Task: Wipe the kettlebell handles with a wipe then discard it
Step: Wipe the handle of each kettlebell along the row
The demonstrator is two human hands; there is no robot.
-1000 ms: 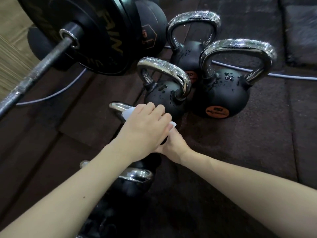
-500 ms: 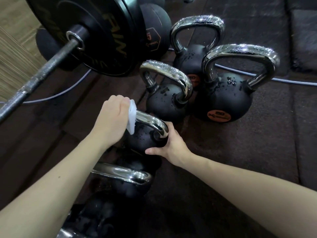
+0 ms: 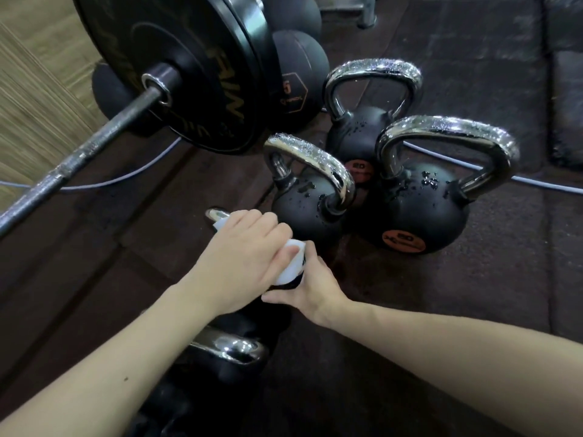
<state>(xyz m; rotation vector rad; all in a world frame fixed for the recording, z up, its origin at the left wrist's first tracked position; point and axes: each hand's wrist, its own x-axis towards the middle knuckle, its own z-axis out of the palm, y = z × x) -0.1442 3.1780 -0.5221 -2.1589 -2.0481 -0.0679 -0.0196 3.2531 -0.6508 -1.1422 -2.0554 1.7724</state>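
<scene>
Change: since half a second ago the left hand [image 3: 243,257] has slid the wipe [image 3: 291,263] from the handle's left end toward its right end.
Left hand: curled over the white wipe, gripping it around the chrome handle [image 3: 217,214] of the near kettlebell.
Right hand [image 3: 307,287]: fingers wrapped around that kettlebell's body, steadying it.
Wet kettlebells: three behind, [image 3: 310,197], [image 3: 362,127], [image 3: 426,209], droplets on their handles.
Foreground: another kettlebell handle [image 3: 233,346].
Left: barbell [image 3: 104,140], weight plate [image 3: 189,58].

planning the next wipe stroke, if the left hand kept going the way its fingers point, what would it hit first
Most likely the right hand, which steadies the kettlebell just past the left hand and its white wipe. Beyond that lies bare floor mat; depth is hard to judge.
</scene>
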